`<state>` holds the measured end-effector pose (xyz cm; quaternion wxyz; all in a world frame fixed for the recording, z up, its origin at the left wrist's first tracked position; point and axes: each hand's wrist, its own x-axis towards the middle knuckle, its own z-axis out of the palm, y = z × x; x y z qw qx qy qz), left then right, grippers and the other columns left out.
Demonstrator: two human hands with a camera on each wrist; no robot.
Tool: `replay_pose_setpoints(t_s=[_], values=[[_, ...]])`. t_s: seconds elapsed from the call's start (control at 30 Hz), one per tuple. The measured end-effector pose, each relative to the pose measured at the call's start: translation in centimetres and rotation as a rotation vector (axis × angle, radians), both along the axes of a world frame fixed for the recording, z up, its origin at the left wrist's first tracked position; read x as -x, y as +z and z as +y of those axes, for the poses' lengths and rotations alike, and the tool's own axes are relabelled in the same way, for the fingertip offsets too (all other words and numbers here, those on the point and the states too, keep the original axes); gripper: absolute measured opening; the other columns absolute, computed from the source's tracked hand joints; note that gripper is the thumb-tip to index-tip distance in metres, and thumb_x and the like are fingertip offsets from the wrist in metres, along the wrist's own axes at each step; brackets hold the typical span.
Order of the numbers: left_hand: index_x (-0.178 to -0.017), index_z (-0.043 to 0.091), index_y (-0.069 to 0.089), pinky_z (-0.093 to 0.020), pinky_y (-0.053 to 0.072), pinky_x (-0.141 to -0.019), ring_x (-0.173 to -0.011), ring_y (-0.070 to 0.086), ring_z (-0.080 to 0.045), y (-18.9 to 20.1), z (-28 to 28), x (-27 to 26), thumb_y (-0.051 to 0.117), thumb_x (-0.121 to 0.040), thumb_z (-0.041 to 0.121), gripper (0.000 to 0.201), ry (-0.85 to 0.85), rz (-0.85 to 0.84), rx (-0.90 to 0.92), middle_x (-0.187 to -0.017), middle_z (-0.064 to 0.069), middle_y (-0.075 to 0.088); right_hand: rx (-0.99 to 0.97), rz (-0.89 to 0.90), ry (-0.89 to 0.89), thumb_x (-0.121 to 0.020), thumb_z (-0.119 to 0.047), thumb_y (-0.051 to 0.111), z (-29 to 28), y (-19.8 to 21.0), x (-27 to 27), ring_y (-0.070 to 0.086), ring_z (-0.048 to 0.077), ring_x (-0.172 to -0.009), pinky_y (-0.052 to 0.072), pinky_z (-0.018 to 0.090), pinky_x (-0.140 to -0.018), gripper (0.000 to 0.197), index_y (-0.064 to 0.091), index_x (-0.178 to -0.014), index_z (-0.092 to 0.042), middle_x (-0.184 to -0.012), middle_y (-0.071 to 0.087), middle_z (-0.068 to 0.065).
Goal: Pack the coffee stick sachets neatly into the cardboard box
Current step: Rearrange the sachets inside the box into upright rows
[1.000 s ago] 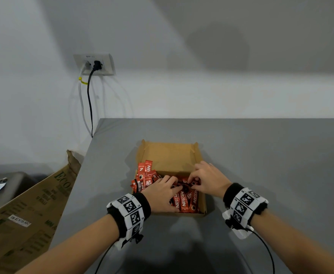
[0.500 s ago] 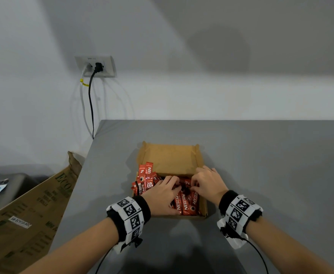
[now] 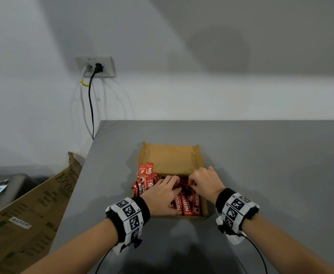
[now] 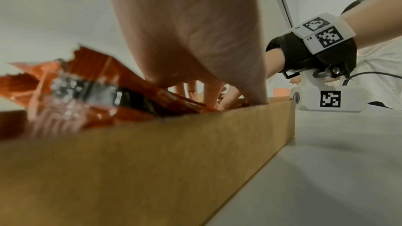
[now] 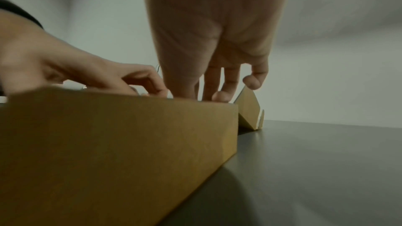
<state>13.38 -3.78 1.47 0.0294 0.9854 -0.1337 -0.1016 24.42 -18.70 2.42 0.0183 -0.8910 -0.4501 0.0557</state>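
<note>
Both hands work inside the box (image 3: 199, 165): left hand (image 3: 162, 194) flat on the sachets (image 3: 187, 203), right hand (image 3: 205, 183) curled, hold unclear. Risk: sachets (image 3: 145, 175) tilted over the box's left wall may spill out.

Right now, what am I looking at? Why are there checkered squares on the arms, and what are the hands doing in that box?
These are a person's two hands, not a machine. The white wristbands with black checkered squares carry small cameras. One picture comes from a camera on the head, looking down; the other two look along each hand from the wrist. On the grey table sits an open brown cardboard box with red coffee stick sachets inside. The left hand and right hand both reach into the box, fingertips among the sachets. Whether either hand actually grips one is hidden. A big flat brown cardboard sheet leans beside the table.
</note>
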Motion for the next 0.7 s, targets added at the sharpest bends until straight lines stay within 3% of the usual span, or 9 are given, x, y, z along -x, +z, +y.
replay_pose_setpoints(t_s=[0.27,0.43,0.57,0.7], values=[[-0.146,0.013,0.025,-0.037,0.022,-0.114,-0.135,0.022,-0.02,-0.1,-0.1,-0.2,0.051,-0.087,0.054,0.076,0.015,0.041,0.027,-0.147,-0.006,0.023,-0.039,0.043,-0.069,-0.088,-0.03,0.06,-0.3,-0.1,-0.5,0.056,0.016,-0.103,0.038,0.035,-0.092,0.013,0.068,-0.095,-0.022,-0.102,0.067,-0.006],[-0.146,0.011,0.026,-0.038,0.021,-0.114,-0.137,0.021,-0.022,0.0,-0.1,-0.3,0.051,-0.087,0.054,0.077,0.026,0.052,0.032,-0.148,-0.008,0.022,-0.104,0.047,-0.079,-0.088,-0.043,0.056,-0.8,-0.4,0.0,0.056,0.014,-0.099,0.038,0.034,-0.091,0.025,0.067,-0.095,-0.022,-0.101,0.065,-0.005],[-0.147,0.011,0.025,-0.038,0.019,-0.115,-0.137,0.02,-0.021,0.1,-0.1,-0.2,0.052,-0.087,0.054,0.078,0.032,0.065,0.043,-0.149,-0.007,0.021,-0.039,0.014,-0.036,-0.09,-0.032,0.055,-0.9,-0.2,0.1,0.053,0.016,-0.105,0.033,0.035,-0.092,0.018,0.067,-0.1,-0.023,-0.107,0.065,-0.006],[-0.147,0.012,0.022,-0.037,0.017,-0.116,-0.139,0.019,-0.021,0.2,-0.1,-0.3,0.051,-0.087,0.055,0.08,0.031,0.066,0.031,-0.151,-0.006,0.02,-0.027,0.017,-0.072,-0.091,-0.022,0.054,-0.4,-0.1,0.0,0.056,0.016,-0.103,0.034,0.035,-0.092,0.016,0.069,-0.094,-0.022,-0.104,0.067,-0.006]])
